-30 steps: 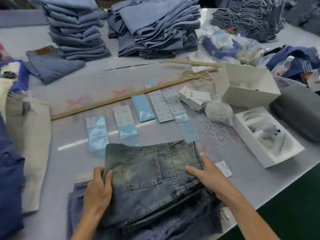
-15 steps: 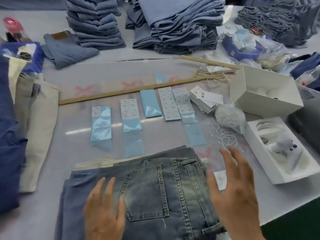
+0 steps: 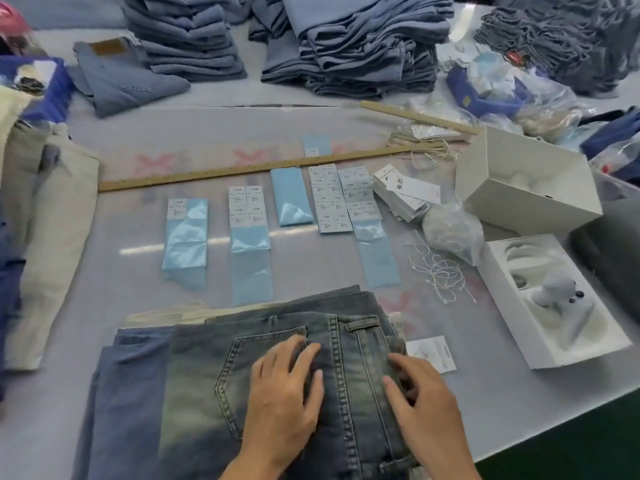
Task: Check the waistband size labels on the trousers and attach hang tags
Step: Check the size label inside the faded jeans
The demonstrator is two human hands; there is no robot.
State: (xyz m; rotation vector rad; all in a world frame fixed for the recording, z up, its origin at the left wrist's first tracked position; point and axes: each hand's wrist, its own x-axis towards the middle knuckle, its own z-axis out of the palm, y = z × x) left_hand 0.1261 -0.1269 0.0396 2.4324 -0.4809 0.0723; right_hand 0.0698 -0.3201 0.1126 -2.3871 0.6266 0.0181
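A pair of faded dark jeans (image 3: 207, 386) lies folded on top of a small pile at the table's near edge, back pocket up. My left hand (image 3: 282, 400) rests flat on the pocket with fingers spread. My right hand (image 3: 420, 407) has its fingertips curled at the waistband on the jeans' right edge; whether it pinches the fabric is unclear. A white hang tag (image 3: 431, 353) lies on the table just right of the waistband. Sheets of size stickers (image 3: 330, 199) on blue backing lie in a row beyond the jeans. Loose white strings (image 3: 440, 271) lie to the right.
A long wooden ruler (image 3: 242, 169) crosses the table. Stacks of folded blue jeans (image 3: 349, 46) stand at the back. A stack of hang tags (image 3: 405, 194), a plastic bag (image 3: 453, 233) and two open white boxes (image 3: 526, 188) sit at the right. Beige trousers (image 3: 52, 237) lie at the left.
The jeans now lie flat on the pile. My left hand moved up onto the back pocket; my right hand came down from the air onto the waistband edge.
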